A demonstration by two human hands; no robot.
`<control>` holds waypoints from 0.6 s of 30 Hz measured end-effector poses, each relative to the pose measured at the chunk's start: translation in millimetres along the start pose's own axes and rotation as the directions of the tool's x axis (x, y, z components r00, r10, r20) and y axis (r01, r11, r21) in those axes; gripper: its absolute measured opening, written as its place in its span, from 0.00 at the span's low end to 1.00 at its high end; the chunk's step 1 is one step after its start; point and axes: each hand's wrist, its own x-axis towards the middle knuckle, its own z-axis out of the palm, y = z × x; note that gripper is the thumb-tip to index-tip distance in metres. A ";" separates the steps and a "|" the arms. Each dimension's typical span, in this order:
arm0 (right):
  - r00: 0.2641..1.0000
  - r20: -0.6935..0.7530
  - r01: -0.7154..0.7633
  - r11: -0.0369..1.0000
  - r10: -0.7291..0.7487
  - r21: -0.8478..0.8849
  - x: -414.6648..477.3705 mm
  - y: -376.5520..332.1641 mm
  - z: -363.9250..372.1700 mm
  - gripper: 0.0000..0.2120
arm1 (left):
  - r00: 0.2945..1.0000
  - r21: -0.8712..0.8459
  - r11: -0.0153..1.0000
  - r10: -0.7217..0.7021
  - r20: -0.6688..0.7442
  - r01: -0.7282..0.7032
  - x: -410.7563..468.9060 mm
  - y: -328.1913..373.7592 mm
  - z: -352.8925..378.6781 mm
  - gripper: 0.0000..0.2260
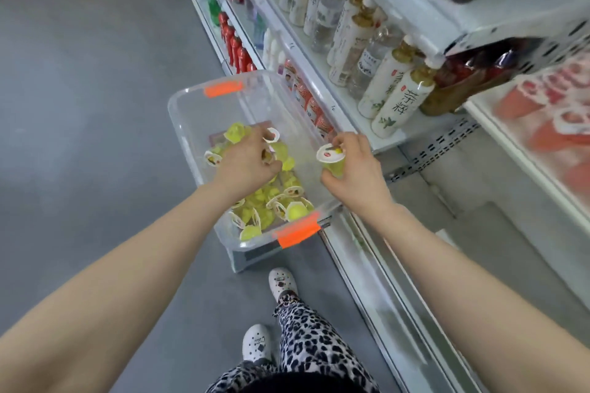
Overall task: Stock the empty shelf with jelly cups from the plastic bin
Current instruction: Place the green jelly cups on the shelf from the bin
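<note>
A clear plastic bin (191, 124) with orange latches stands on a low stand beside the shelving. Several yellow jelly cups (271, 201) with white lids lie loose in its near half. My left hand (245, 159) reaches down into the pile, its fingers curled round a jelly cup (272, 135). My right hand (357, 169) is over the bin's right rim and grips one upright yellow jelly cup (332, 158) by its side. The shelf at the far right (498, 134) holds blurred pink cups.
White tea bottles (399, 99) and clear bottles fill the shelf right of the bin. Red bottles (236, 48) line a lower shelf beyond it. Grey floor (79, 89) spreads to the left. My feet in white clogs (281, 281) stand just behind the bin.
</note>
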 end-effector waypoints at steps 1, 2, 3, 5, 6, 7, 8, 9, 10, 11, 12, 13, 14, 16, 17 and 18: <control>0.999 -0.036 -0.018 1.000 0.018 0.001 -10.0 -1.2 -13.1 0.21 | 0.999 0.005 1.000 0.030 0.020 -0.030 -5.2 9.2 -1.8 0.20; 0.997 -0.074 -0.033 0.999 0.033 -0.003 -20.2 -1.7 -26.4 0.21 | 0.997 0.013 0.997 0.070 0.045 -0.071 -9.8 18.8 -2.4 0.20; 0.992 -0.114 -0.045 0.999 0.043 -0.011 -30.5 -1.5 -39.9 0.21 | 0.991 0.028 0.993 0.116 0.069 -0.118 -14.1 28.8 -1.7 0.20; 0.980 -0.188 -0.071 0.997 0.064 -0.033 -51.5 0.9 -66.7 0.20 | 0.970 0.057 0.973 0.216 0.109 -0.223 -22.0 50.8 1.6 0.20; 0.973 -0.220 -0.087 0.995 0.076 -0.041 -62.1 2.5 -80.5 0.20 | 0.958 0.063 0.961 0.259 0.126 -0.269 -26.1 63.5 3.5 0.20; 0.964 -0.251 -0.104 0.993 0.090 -0.046 -72.6 4.5 -93.9 0.19 | 0.945 0.062 0.949 0.297 0.138 -0.308 -30.2 77.6 5.6 0.20; 0.953 -0.284 -0.125 0.991 0.107 -0.048 -83.3 6.8 -107.4 0.20 | 0.932 0.055 0.938 0.333 0.143 -0.343 -34.7 93.0 7.3 0.20; 0.940 -0.318 -0.144 0.988 0.122 -0.047 -93.9 9.2 -120.9 0.20 | 0.921 0.042 0.927 0.365 0.140 -0.374 -38.6 108.7 9.4 0.21; 0.927 -0.352 -0.158 0.986 0.132 -0.045 -104.6 11.3 -134.5 0.20 | 0.911 0.025 0.918 0.390 0.133 -0.396 -42.9 125.9 11.1 0.22; 0.912 -0.386 -0.166 0.985 0.136 -0.045 -115.2 13.8 -148.3 0.19 | 0.902 0.008 0.909 0.412 0.126 -0.416 -46.9 142.5 13.1 0.23; 0.897 -0.419 -0.174 0.983 0.138 -0.050 -125.7 16.4 -162.2 0.19 | 0.892 -0.004 0.899 0.435 0.127 -0.438 -50.8 158.9 15.7 0.23; 0.882 -0.451 -0.182 0.981 0.136 -0.061 -136.3 19.1 -176.4 0.19 | 0.877 -0.014 0.885 0.463 0.131 -0.465 -55.6 175.3 17.9 0.23; 0.867 -0.481 -0.193 0.978 0.133 -0.078 -147.1 22.1 -190.6 0.18 | 0.856 -0.026 0.866 0.498 0.140 -0.499 -60.9 191.6 20.1 0.23; 0.829 -0.543 -0.219 0.971 0.135 -0.092 -169.2 28.1 -217.5 0.18 | 0.796 -0.056 0.810 0.585 0.153 -0.584 -73.3 224.4 24.0 0.22; 0.804 -0.578 -0.232 0.969 0.140 -0.088 -180.6 31.4 -230.1 0.18 | 0.764 -0.058 0.777 0.628 0.145 -0.627 -80.1 241.1 26.1 0.22; 0.773 -0.618 -0.246 0.965 0.142 -0.086 -192.2 34.7 -242.8 0.17 | 0.731 -0.048 0.741 0.670 0.129 -0.670 -87.5 258.1 28.4 0.22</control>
